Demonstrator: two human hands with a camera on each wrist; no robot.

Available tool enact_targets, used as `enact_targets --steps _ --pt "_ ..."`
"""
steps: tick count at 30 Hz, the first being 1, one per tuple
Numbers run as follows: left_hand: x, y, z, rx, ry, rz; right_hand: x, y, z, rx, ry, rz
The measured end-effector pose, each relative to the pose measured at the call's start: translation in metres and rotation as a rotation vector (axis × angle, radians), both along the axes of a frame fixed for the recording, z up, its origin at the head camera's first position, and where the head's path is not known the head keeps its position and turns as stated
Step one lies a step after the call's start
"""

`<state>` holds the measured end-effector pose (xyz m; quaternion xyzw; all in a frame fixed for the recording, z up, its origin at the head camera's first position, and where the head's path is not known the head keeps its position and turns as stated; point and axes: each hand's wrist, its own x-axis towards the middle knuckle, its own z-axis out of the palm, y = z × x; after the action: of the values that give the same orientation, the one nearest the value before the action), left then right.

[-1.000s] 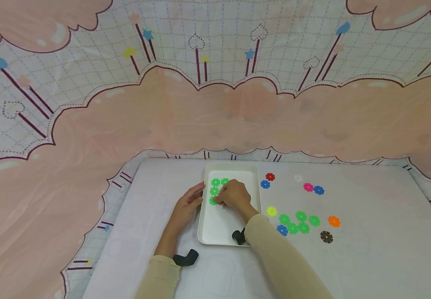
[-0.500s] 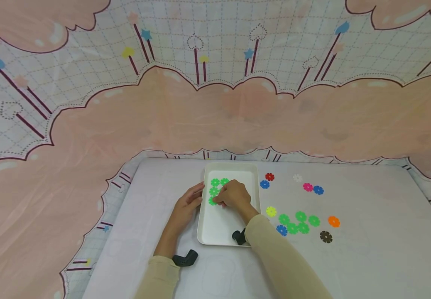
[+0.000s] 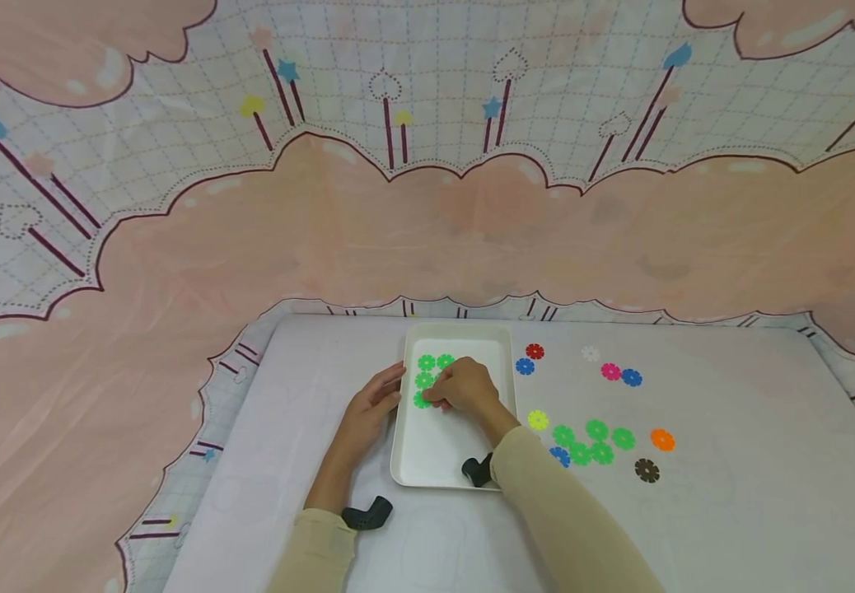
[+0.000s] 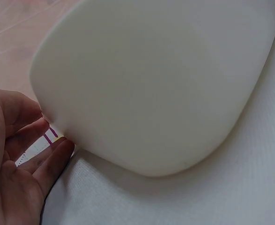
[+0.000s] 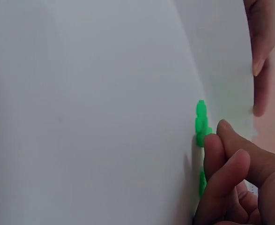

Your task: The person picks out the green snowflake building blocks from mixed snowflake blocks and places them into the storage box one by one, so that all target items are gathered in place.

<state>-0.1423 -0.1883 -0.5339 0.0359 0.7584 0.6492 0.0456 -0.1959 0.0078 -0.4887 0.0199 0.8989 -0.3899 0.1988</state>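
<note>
Several green flower-shaped pieces (image 3: 426, 362) lie in the upper left of the white tray (image 3: 453, 465). My right hand (image 3: 468, 389) is over them, thumb and index finger pinched together at the lowest green piece (image 3: 421, 399). Seen from the right wrist, the fingertips meet beside the edge of a green piece (image 5: 201, 117); the hand hides part of the group. My left hand (image 3: 370, 409) lies along the tray's left side, fingers nearly straight. In the left wrist view, that hand's fingertips and thumb (image 4: 53, 161) touch the tray's outer wall (image 4: 149, 171).
Right of the tray lie loose green pieces (image 3: 601, 452), blue (image 3: 525, 366), red (image 3: 534, 352), yellow (image 3: 538, 420), pink (image 3: 610, 371), white (image 3: 591, 353), orange (image 3: 662, 440) and dark brown (image 3: 647, 470) ones. A patterned cloth (image 3: 472, 231) hangs behind the table.
My right forearm has shifted slightly to the right, covering more of the blue piece beside it. The fingers of both hands have barely moved.
</note>
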Motion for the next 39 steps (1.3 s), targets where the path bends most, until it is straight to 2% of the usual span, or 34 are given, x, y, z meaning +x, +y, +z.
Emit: enact_targets --steps 5,18,29,39 --pt "0.0 -0.001 -0.001 0.003 -0.001 -0.003 -0.001 0.005 0.003 -0.09 0.001 -0.004" --pt "0.0 0.001 0.001 -0.003 0.0 -0.004 -0.002 0.024 0.019 -0.186 -0.015 -0.005" --pt "0.001 0.0 0.0 0.001 0.005 0.002 -0.005 0.062 0.044 -0.177 -0.002 -0.008" --pt "0.001 0.001 0.0 -0.003 0.004 0.011 -0.007 0.106 0.056 -0.159 0.02 -0.025"
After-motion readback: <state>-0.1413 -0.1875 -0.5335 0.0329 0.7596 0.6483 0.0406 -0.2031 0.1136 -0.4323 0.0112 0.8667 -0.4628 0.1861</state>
